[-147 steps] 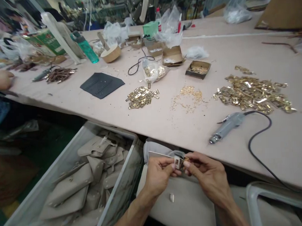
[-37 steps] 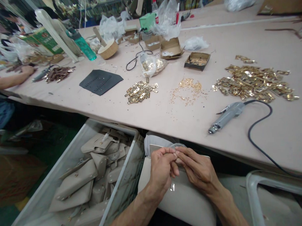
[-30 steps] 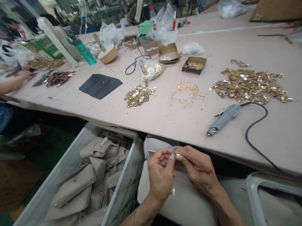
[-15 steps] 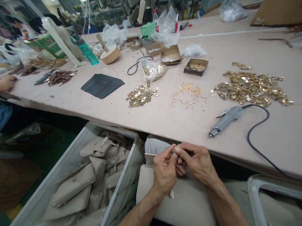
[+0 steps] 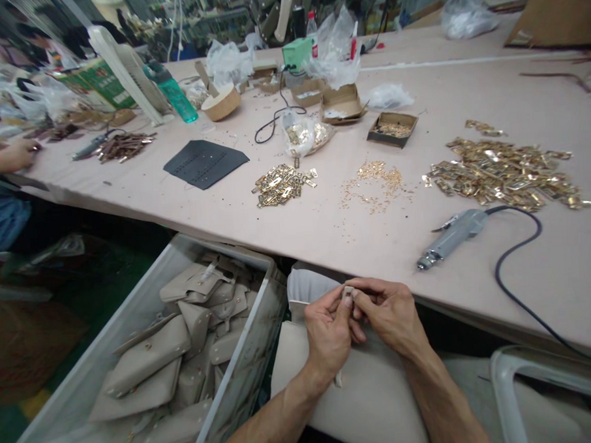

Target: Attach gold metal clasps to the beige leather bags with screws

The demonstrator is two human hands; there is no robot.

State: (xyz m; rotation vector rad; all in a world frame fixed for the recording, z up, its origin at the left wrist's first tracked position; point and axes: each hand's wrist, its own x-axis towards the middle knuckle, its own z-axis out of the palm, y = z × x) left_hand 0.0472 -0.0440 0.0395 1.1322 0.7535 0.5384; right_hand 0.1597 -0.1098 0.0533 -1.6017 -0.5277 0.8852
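My left hand (image 5: 328,328) and my right hand (image 5: 390,312) meet at the table's near edge, fingers closed in a pinch. Between their fingertips shows the end of a small beige strap (image 5: 347,292); any fitting on it is too small to make out. What looks like the strap's other end pokes out below my left hand. Under both hands lies a beige bag piece (image 5: 355,402), partly covered by my forearms. On the table ahead are a pile of gold metal plates (image 5: 506,170), a pile of gold rectangular frames (image 5: 281,184) and scattered tiny gold screws (image 5: 379,177).
A grey electric screwdriver (image 5: 450,237) lies at the right, its cord trailing over the edge. Left of me stands a bin (image 5: 247,354) of beige bags. A black sheet (image 5: 205,163), small boxes (image 5: 393,130) and a teal bottle (image 5: 177,96) are on the table. A co-worker's hand (image 5: 18,155) is far left.
The beige strap end now shows between my fingertips, where the fingers covered it before. My hands remain together, and the whole view has shifted slightly.
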